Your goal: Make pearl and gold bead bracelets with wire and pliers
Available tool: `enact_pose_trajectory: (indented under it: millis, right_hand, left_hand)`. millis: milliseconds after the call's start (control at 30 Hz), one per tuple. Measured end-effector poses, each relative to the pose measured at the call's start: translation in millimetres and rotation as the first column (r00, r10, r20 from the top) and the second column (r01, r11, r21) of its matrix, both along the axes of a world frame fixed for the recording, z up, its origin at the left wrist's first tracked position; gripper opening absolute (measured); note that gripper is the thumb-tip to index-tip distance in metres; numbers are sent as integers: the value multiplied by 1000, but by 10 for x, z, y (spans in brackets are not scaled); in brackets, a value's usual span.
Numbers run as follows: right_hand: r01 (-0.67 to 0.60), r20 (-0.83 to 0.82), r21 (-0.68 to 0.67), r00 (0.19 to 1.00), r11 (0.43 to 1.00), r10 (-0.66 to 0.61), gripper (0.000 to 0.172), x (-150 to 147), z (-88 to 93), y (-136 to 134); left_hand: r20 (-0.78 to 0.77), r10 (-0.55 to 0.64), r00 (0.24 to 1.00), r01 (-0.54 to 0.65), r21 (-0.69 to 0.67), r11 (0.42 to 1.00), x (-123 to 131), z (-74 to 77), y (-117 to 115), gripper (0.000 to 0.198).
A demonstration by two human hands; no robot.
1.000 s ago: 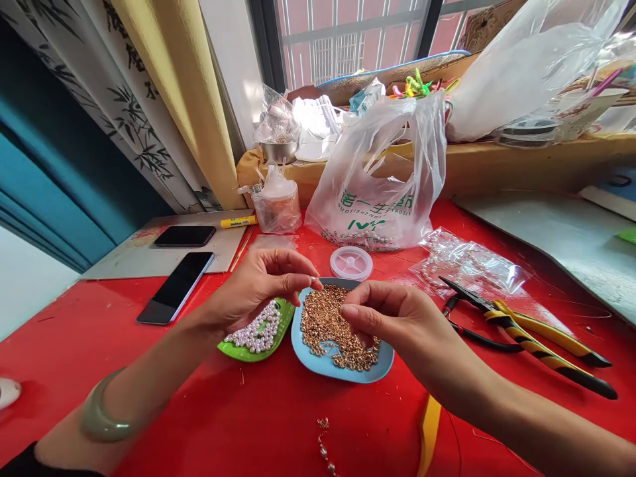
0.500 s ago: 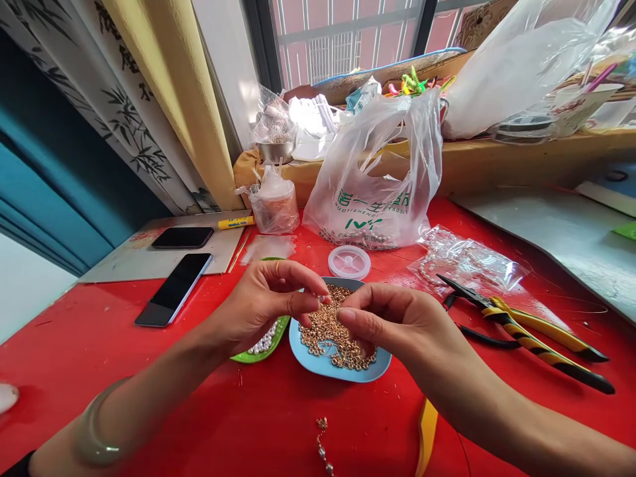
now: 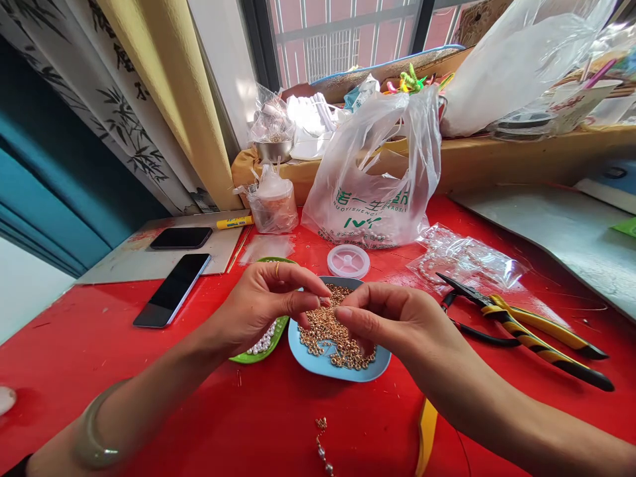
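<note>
My left hand [image 3: 268, 305] is pinched shut, thumb and fingers pressed on a small pearl bead [image 3: 325, 299] above the blue dish [image 3: 328, 366] of gold beads [image 3: 330, 334]. My right hand [image 3: 392, 321] is also pinched, its fingertips meeting the left hand's over the dish; what it holds is too small to make out. The green dish [image 3: 258, 354] of white pearls lies partly hidden under my left hand. A short beaded chain [image 3: 324, 447] lies on the red table near the front edge.
Yellow-and-black pliers [image 3: 527, 334] lie to the right. A clear thread spool [image 3: 348, 260], plastic bags [image 3: 377, 172] and a bag of beads [image 3: 467, 262] stand behind the dishes. Two phones [image 3: 173, 288] rest at the left. A yellow strip [image 3: 428, 434] lies near the front.
Both hands have drawn together: the left moved right with its bead, and the fingertips now meet over the blue dish. The left hand now covers more of the green dish.
</note>
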State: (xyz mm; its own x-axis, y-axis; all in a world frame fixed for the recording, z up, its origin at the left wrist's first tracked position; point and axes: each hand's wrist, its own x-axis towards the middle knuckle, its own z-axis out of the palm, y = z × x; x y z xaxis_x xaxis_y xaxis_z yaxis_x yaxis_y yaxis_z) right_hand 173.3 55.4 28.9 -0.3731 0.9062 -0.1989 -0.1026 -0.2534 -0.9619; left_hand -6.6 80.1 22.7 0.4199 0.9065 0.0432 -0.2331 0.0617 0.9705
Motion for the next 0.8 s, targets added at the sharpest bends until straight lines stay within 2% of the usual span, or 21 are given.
enact_pose_trajectory:
  millis: [533, 800]
  right_hand:
    - [10, 50, 9, 999, 1000, -10, 20, -9, 17, 12]
    - [-15, 28, 3, 999, 1000, 15, 24, -6, 16, 5]
  left_hand:
    - [-76, 11, 997, -8, 39, 999, -30, 14, -5, 6]
    - [-133, 15, 991, 1, 122, 992, 6, 25, -18, 5]
